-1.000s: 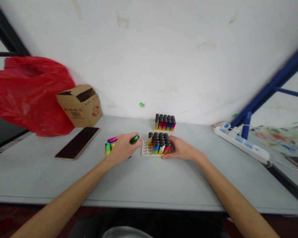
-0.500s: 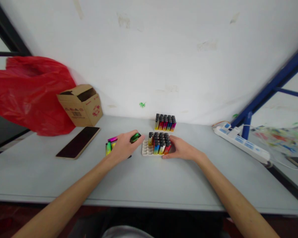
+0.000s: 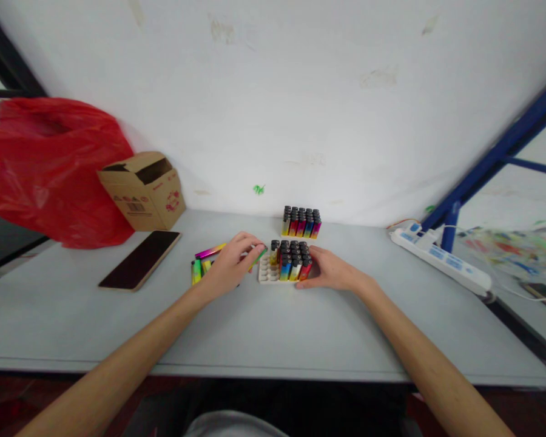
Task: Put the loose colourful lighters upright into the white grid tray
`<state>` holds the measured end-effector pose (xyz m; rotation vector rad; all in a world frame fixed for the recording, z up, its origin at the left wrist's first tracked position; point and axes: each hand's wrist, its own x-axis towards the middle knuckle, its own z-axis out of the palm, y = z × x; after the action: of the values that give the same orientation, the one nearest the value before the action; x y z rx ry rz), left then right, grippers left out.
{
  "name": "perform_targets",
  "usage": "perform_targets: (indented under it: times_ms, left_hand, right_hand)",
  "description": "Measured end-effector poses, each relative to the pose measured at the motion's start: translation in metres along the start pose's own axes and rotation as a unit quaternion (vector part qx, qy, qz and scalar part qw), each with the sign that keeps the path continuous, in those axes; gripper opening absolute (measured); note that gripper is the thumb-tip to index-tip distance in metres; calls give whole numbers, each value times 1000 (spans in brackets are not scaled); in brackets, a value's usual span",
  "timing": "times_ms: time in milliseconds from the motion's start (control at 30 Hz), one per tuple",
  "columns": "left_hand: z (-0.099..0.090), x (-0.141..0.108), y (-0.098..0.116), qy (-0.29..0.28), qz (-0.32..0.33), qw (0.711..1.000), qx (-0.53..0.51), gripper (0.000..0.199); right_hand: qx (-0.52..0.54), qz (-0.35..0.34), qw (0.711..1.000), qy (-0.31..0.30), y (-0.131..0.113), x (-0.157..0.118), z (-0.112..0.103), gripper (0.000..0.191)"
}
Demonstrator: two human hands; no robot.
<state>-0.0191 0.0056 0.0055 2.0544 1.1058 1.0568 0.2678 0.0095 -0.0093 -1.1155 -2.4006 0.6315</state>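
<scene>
My left hand is closed on a green lighter, held slanted at the left edge of a white tray with round holes. Most of that lighter is hidden by the fingers. Upright lighters with black tops fill the tray's right part; holes at its left show bare. Against the tray's right side, my right hand grips with thumb at the front corner and fingers along the lighters. Several loose lighters lie beside and partly under my left hand, among them a purple and yellow one.
Behind the tray, near the wall, stands another block of upright lighters. Left are a phone, an open cardboard box and a red plastic bag. A white power strip with cables lies at the right.
My left hand has turned the green lighter from lying sideways to a slant with its end toward the tray. My right hand stays at the tray. The view has shifted slightly.
</scene>
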Motion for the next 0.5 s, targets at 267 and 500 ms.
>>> perform_targets:
  times_ms: [267, 500]
  left_hand:
    - [1, 0, 5, 3, -6, 997, -71, 27]
    - [6, -3, 8, -36, 42, 998, -1, 25]
  right_hand:
    - [2, 1, 1000, -1, -1, 0, -1, 76]
    - [-12, -4, 1000, -5, -2, 0, -1, 72]
